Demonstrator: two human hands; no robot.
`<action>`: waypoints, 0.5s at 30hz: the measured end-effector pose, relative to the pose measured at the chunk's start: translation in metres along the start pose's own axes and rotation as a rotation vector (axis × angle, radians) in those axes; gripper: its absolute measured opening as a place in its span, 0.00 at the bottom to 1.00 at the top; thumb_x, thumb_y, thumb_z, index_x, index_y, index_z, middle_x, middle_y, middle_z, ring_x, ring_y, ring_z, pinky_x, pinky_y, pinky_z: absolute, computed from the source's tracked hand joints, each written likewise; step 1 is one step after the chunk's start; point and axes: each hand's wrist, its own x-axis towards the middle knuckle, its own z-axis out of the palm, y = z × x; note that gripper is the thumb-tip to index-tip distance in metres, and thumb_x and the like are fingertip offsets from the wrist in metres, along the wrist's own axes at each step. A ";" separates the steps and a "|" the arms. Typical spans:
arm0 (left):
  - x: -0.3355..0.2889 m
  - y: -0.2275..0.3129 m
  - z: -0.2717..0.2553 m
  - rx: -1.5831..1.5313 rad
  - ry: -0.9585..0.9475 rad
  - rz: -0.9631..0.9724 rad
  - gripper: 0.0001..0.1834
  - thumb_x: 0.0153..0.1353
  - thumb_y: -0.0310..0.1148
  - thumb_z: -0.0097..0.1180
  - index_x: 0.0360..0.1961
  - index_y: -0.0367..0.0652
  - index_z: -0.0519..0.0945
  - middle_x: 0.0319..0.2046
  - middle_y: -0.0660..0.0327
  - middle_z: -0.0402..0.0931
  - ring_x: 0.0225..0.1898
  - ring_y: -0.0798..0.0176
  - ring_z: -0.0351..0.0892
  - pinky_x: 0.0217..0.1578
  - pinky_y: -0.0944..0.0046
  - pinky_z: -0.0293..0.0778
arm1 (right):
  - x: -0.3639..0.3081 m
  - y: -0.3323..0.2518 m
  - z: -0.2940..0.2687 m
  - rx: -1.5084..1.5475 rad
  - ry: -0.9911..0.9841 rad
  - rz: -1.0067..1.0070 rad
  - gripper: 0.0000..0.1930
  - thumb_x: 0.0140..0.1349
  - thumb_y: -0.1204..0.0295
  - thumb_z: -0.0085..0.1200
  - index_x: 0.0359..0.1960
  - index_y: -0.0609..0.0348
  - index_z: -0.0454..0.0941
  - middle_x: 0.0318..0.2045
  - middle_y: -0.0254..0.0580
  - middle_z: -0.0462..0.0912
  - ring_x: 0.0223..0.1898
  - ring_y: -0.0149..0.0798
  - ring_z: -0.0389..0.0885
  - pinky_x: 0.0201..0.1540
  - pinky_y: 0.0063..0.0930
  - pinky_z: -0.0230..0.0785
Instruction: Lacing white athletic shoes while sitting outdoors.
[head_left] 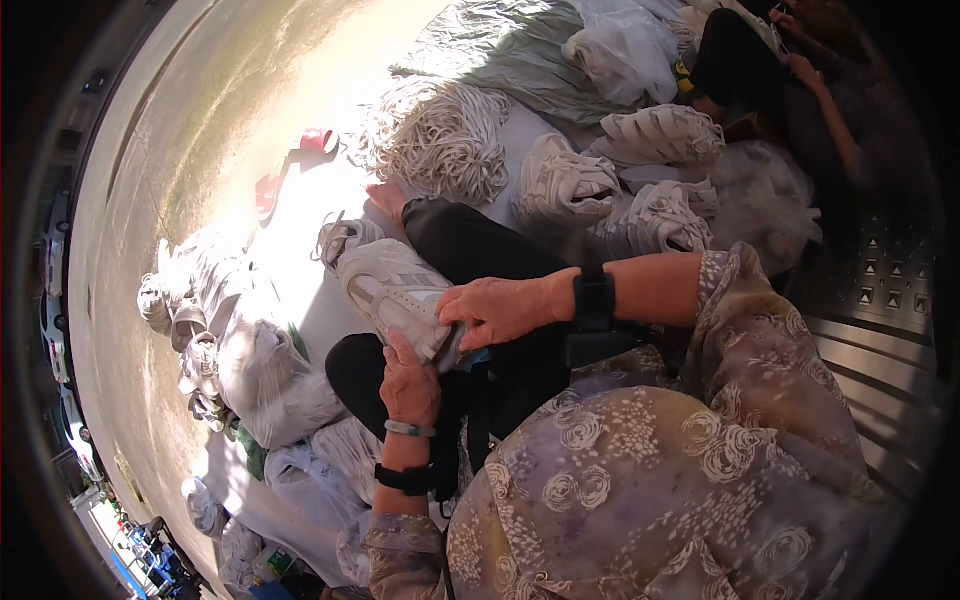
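Observation:
A stack of pale grey and white sneaker uppers (390, 280) lies across my dark-trousered lap, its far end near my bare foot. My left hand (408, 385) grips the near end of the top upper from the left side, its fingers pressed on the edge. From the right, my right hand (505, 312) has its fingers curled onto that same near edge. Whatever lies between its fingertips is too small to make out. A bit of light blue shows just below the right hand.
Ahead lies a heap of white laces (435, 140). Bundled uppers (568, 185) stand to the right, beside a clear plastic bag (760, 205). Bagged uppers (265, 375) sit at left. Red slippers (318, 140) rest on the ground. A co-worker's arm (830, 115) shows at upper right.

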 end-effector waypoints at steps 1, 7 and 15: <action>0.002 0.000 -0.001 -0.011 0.001 0.020 0.38 0.48 0.28 0.53 0.59 0.28 0.51 0.42 0.37 0.68 0.39 0.39 0.74 0.35 0.51 0.74 | -0.010 -0.005 -0.006 -0.012 0.013 0.015 0.11 0.52 0.74 0.55 0.37 0.66 0.73 0.33 0.41 0.76 0.31 0.39 0.77 0.36 0.29 0.68; 0.002 -0.001 -0.001 0.005 -0.066 0.002 0.40 0.45 0.27 0.54 0.60 0.30 0.52 0.41 0.41 0.68 0.40 0.41 0.73 0.39 0.53 0.72 | -0.105 -0.002 -0.046 0.418 0.391 0.436 0.08 0.58 0.72 0.51 0.33 0.65 0.76 0.23 0.32 0.76 0.25 0.23 0.74 0.29 0.20 0.68; 0.000 -0.002 -0.013 -0.050 -0.070 0.085 0.39 0.47 0.29 0.55 0.60 0.31 0.53 0.44 0.41 0.68 0.42 0.40 0.71 0.42 0.53 0.71 | -0.282 0.027 -0.120 0.455 1.311 0.721 0.05 0.59 0.70 0.49 0.32 0.55 0.76 0.24 0.29 0.77 0.22 0.23 0.74 0.25 0.18 0.69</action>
